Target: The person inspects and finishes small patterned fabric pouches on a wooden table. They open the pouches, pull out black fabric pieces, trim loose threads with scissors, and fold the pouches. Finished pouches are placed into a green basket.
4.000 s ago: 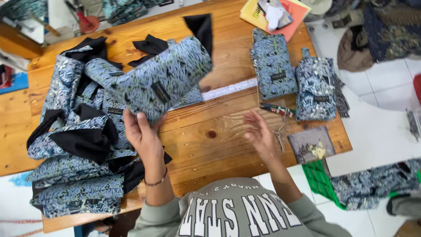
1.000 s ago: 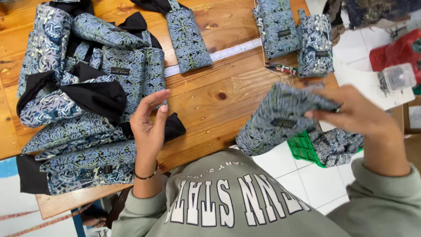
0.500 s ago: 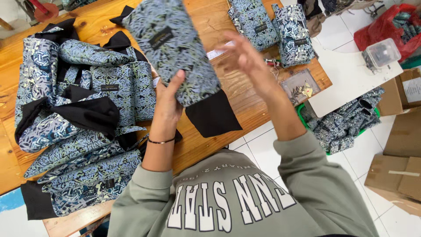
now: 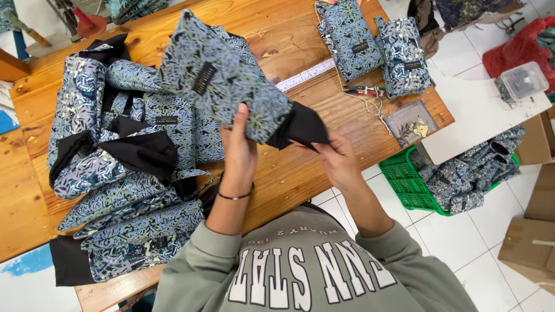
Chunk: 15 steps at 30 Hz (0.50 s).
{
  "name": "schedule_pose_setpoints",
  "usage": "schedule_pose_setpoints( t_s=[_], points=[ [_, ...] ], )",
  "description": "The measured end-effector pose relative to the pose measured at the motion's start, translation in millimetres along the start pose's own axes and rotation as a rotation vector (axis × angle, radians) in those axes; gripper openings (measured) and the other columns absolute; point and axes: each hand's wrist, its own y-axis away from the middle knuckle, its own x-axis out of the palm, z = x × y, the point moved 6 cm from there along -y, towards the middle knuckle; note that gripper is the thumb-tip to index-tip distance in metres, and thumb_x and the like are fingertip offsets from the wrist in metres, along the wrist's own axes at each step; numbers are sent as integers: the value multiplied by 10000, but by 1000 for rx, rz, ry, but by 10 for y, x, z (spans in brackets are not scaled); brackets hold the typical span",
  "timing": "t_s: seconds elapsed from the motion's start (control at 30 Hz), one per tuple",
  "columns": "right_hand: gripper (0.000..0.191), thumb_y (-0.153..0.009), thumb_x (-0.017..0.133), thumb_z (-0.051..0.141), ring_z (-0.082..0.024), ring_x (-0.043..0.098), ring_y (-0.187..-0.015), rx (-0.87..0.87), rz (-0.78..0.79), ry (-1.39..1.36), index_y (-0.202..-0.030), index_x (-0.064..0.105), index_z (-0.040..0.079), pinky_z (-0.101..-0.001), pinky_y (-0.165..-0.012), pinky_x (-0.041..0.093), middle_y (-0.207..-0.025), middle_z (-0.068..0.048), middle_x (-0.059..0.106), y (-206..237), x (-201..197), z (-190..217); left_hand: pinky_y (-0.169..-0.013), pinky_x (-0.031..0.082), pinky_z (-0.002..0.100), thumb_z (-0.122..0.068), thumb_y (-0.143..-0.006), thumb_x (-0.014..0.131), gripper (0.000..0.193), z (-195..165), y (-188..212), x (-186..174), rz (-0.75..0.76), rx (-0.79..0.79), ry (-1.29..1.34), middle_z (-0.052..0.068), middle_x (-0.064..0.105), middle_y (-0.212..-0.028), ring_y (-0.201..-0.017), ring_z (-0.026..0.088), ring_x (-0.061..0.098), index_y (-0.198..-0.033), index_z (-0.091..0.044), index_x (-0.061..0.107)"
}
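Observation:
A blue leaf-patterned fabric pouch [image 4: 225,81] with a black lining end is held up over the wooden table [image 4: 358,130]. My left hand [image 4: 238,147] grips its patterned body from below. At the black lining end [image 4: 300,127], my right hand [image 4: 338,159] pinches the cloth. A pile of the same patterned pouches [image 4: 115,167], several with black linings showing, lies on the table to the left of my left hand.
Two folded patterned pouches [image 4: 373,43] lie at the table's far right, with a steel ruler [image 4: 303,75], small scissors [image 4: 361,89] and a clear bag [image 4: 410,121] near them. A green basket [image 4: 407,179] with more pouches sits on the tiled floor; cardboard boxes [image 4: 535,225] stand further right.
A pouch was lifted from the basket on the right, raised with both hands and swung to the left over the table. My right hand has now dropped to the black lining end.

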Motion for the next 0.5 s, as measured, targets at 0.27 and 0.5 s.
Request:
schedule_pose_setpoints(
  t_s=[0.27,0.5],
  points=[
    [436,-970,507,-57,-166,568,-1159,3,106,-48,-1397,584,-31,-309,-936,429,-1306,-49,650,-75,196,-198,-1114,455,387,-227,-916,827,703,279,488,311,215,-40,-217,140,586,-1382,-1247,229,562,-1450,66,475],
    [472,-922,556,-17,-189,547,-1287,-4,462,468,-1393,564,-41,-356,-1107,424,-1370,-93,625,186,-292,294,-1230,427,385,-317,-904,839,897,-1246,177,396,396,399,-606,134,393,-1644,-1469,246,482,-1591,-122,296]
  ],
)
